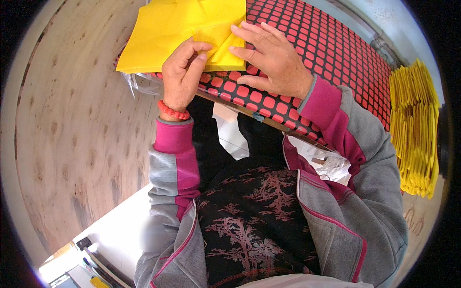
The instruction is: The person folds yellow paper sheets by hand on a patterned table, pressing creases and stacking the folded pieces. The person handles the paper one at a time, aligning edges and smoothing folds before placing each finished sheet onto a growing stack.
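Note:
Several flat yellow fabric pieces, possibly bags (pixel 162 36), lie in a stack on a table with a red-and-black checked cover (pixel 281 104). My left hand (pixel 185 68), with a red bead bracelet (pixel 173 110) at the wrist, is at the stack's near edge, thumb and forefinger curled close together; whether cloth is pinched between them cannot be told. My right hand (pixel 272 59) rests with fingers spread over the right edge of the top piece, fingertips on a folded, creased corner. The thumb reaches over the table cover.
A tall row of folded yellow fabric pieces (pixel 414 133) stands at the far right, past the table's end. A plywood surface (pixel 72 126) spans the left. Clear plastic strips (pixel 135 84) hang from the table edge. A pipe (pixel 381 39) runs behind.

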